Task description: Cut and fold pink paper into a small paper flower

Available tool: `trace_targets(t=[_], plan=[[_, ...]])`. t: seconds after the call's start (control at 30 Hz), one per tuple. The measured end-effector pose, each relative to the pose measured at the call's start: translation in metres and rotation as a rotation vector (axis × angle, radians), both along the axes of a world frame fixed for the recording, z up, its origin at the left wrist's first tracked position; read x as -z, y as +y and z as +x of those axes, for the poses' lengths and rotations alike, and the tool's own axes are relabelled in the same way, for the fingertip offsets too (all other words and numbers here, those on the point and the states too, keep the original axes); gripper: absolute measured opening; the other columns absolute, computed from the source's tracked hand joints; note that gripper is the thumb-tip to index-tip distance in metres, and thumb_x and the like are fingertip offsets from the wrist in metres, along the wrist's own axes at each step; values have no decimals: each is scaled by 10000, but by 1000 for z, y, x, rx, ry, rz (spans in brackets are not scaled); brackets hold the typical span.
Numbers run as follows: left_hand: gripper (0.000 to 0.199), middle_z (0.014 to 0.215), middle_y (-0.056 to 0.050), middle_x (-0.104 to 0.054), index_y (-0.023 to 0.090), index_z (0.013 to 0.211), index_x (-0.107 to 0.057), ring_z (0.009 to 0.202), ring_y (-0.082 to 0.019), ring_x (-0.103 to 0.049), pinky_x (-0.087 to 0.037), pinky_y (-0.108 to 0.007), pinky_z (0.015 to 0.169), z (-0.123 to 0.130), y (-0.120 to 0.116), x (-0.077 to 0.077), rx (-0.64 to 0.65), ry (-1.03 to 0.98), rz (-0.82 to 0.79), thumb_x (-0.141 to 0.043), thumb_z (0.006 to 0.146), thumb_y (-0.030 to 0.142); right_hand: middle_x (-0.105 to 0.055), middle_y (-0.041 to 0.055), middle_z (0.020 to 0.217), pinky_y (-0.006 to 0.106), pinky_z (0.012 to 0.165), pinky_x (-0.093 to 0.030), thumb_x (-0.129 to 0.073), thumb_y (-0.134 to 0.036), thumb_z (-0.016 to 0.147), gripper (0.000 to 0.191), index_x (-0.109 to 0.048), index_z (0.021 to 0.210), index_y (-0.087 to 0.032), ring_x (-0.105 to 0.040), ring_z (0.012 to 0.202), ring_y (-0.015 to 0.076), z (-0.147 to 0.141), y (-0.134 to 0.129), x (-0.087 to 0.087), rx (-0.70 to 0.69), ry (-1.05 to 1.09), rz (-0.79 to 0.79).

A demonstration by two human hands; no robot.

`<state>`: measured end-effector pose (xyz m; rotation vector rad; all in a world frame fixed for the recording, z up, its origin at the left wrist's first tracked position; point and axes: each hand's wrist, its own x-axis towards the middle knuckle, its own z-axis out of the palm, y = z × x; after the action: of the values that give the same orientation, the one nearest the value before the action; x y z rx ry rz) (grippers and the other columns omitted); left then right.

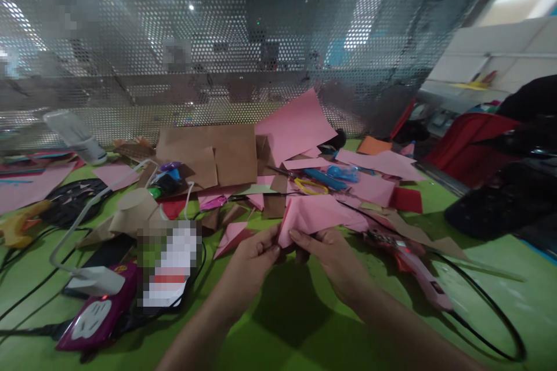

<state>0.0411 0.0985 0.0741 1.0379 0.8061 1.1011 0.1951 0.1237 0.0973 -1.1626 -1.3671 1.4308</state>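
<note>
Between my two hands is a piece of pink paper (pixel 315 212), bent along its left side and raised above the green table. My left hand (pixel 255 255) pinches its lower left corner between thumb and fingers. My right hand (pixel 328 252) grips the lower edge, the thumb lying on top and the other fingers partly hidden beneath. Just left of my left hand lies a folded pink and red paper piece (pixel 234 236). Behind the held sheet are yellow-handled scissors (pixel 311 186) and a blue tool (pixel 325 178).
A pink corded hot tool (pixel 422 278) lies on the right. At left are a purple power strip (pixel 98 313) with a white charger (pixel 98 281) and a yellow glue gun (pixel 21 223). A cardboard box (pixel 235 151) stands before the perforated metal screen (pixel 217 81).
</note>
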Motion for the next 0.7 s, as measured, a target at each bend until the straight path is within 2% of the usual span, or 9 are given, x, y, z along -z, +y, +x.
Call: trace_targets(t=[0.37, 0.7], plan=[[628, 1184, -52, -694, 209, 1244, -629, 1178, -213, -584, -373, -369, 1074, 1, -1, -2, 54, -48, 37, -505, 678, -34, -593, 9, 500, 263, 560, -434, -687, -442, 742, 371, -609, 480, -191, -532, 529, 138, 0, -2, -4, 41, -39, -14], [576, 1248, -63, -659, 215, 1304, -585, 1194, -217, -568, -376, -359, 1073, 0, 0, 5, 70, -40, 72, -606, 755, 41, -547, -2, 451, 276, 529, -429, -721, -431, 692, 347, -597, 462, -203, -481, 484, 138, -1, -3, -7, 70, -61, -9]])
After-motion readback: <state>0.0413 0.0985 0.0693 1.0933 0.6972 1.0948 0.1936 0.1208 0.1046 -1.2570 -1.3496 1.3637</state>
